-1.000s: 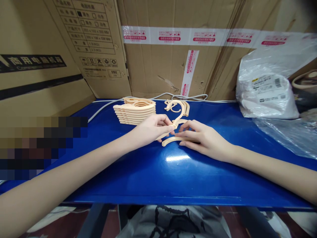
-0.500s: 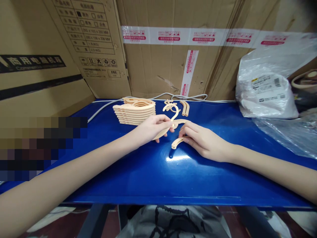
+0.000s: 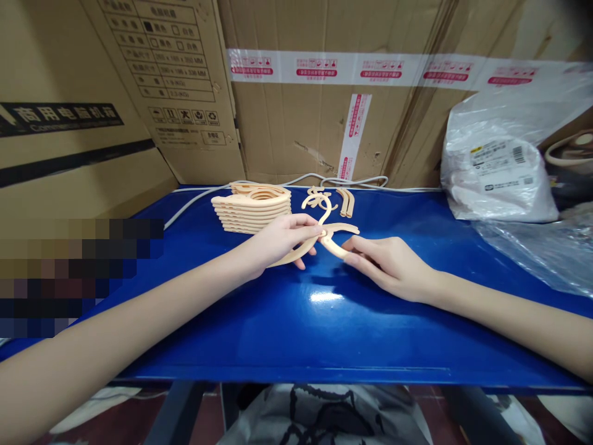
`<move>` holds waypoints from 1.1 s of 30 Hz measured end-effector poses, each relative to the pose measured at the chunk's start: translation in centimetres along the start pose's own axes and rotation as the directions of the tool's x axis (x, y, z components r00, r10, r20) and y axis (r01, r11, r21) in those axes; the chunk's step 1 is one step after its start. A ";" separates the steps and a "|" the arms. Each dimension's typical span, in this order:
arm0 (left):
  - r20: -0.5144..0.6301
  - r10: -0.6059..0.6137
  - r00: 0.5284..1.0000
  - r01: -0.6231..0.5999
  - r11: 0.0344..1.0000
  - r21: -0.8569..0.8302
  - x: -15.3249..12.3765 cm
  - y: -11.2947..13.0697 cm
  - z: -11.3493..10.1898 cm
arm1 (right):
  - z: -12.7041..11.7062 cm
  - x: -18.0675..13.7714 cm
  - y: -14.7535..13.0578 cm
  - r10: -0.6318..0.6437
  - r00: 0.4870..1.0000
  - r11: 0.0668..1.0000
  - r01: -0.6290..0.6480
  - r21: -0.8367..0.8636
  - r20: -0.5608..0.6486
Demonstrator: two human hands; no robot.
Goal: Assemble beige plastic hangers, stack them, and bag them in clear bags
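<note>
Between thumb and fingers, my left hand (image 3: 285, 238) pinches a cream plastic clothes hanger (image 3: 325, 210) at its middle joint, with the hook standing up and one arm running down to the left. My right hand (image 3: 386, 262) grips the outer end of a curved hanger arm (image 3: 334, 248), whose inner end meets the joint at my left fingertips. Whether the two parts are locked together I cannot tell. Another arm (image 3: 345, 228) points right from the joint. Behind my left hand stands a neat stack of hangers (image 3: 252, 210).
Two loose curved arms (image 3: 345, 203) and some small hook pieces (image 3: 315, 193) lie at the back of the blue table (image 3: 296, 334). A white cable (image 3: 365, 180) runs along the cardboard (image 3: 287, 123). Plastic-wrapped packages (image 3: 500, 167) sit at the right.
My right hand has brought the curved arm up to the joint and now holds it by its outer end. The hanger in my left hand has shifted slightly left.
</note>
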State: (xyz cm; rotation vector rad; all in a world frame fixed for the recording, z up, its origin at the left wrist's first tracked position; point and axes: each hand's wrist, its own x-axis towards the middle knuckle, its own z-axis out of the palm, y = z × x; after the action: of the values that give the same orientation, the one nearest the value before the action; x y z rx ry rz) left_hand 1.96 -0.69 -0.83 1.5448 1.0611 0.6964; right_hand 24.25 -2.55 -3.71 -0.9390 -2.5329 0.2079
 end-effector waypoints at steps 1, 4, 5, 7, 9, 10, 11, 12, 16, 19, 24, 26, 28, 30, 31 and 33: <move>0.001 0.000 1.000 0.000 1.000 -0.008 0.0 0.0 0.0 | 0.0 0.0 -0.1 0.010 1.000 1.000 -0.010 -0.002 -0.014; 0.005 0.010 1.000 -0.010 0.999 -0.051 0.0 0.0 -0.1 | 0.0 0.0 -0.1 -0.002 1.000 1.000 0.001 -0.027 -0.027; 0.005 0.011 1.000 -0.011 0.998 -0.069 0.0 0.0 -0.1 | 0.0 0.0 -0.1 -0.008 1.000 1.000 0.007 -0.030 -0.021; 0.005 0.003 1.000 -0.003 0.995 -0.102 0.0 0.0 -0.1 | 0.1 0.1 0.0 -0.008 1.000 1.000 0.007 -0.026 -0.008; 0.015 -0.013 1.000 0.015 0.992 -0.124 0.1 0.1 -0.1 | 0.1 0.2 0.1 0.010 1.000 1.000 -0.010 -0.025 -0.002; 0.023 -0.020 1.000 0.022 0.991 -0.131 0.1 0.1 -0.1 | 0.1 0.3 0.1 0.020 1.000 0.999 -0.020 -0.028 -0.002; 0.034 -0.025 0.999 0.030 0.990 -0.135 0.1 0.1 -0.1 | 0.1 0.3 0.1 0.027 1.000 0.999 -0.028 -0.033 -0.003; 0.046 -0.030 0.999 0.036 0.990 -0.137 0.1 0.1 -0.1 | 0.1 0.3 0.2 0.033 0.999 0.999 -0.034 -0.036 -0.005; 0.093 -0.041 0.995 0.054 0.989 -0.141 0.0 -0.1 -0.2 | 0.1 0.3 0.3 0.044 0.999 0.998 -0.044 -0.047 -0.017; 0.108 -0.045 0.993 0.062 0.986 -0.155 0.0 -0.2 -0.2 | 0.2 0.2 0.2 0.023 0.999 0.997 -0.027 -0.077 -0.050; 0.143 -0.041 0.989 0.067 0.981 -0.183 0.0 -0.1 -0.3 | 0.2 0.1 0.1 -0.041 0.991 0.984 0.018 -0.175 -0.131; 0.165 -0.036 0.986 0.067 0.980 -0.186 0.0 -0.1 -0.3 | 0.2 0.1 0.1 -0.047 0.989 0.981 0.019 -0.193 -0.139; 0.180 -0.037 0.983 0.072 0.979 -0.191 0.1 -0.1 -0.4 | 0.2 0.1 0.1 -0.039 0.989 0.979 0.011 -0.202 -0.140; 0.189 -0.040 0.981 0.078 0.977 -0.198 0.1 -0.2 -0.4 | 0.2 0.1 0.1 -0.025 0.990 0.978 -0.004 -0.209 -0.137; 0.194 -0.040 0.980 0.080 0.976 -0.200 0.1 -0.2 -0.4 | 0.2 0.1 0.1 -0.016 0.990 0.977 -0.013 -0.213 -0.137; 0.201 -0.046 0.978 0.087 0.976 -0.200 0.2 -0.3 -0.5 | 0.2 0.1 0.1 -0.009 0.990 0.974 -0.023 -0.225 -0.140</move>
State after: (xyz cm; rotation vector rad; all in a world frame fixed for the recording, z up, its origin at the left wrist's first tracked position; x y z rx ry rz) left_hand 1.51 -0.33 -1.03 1.3604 0.8605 0.5765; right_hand 24.17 -2.38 -3.92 -1.0094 -2.4587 -0.1446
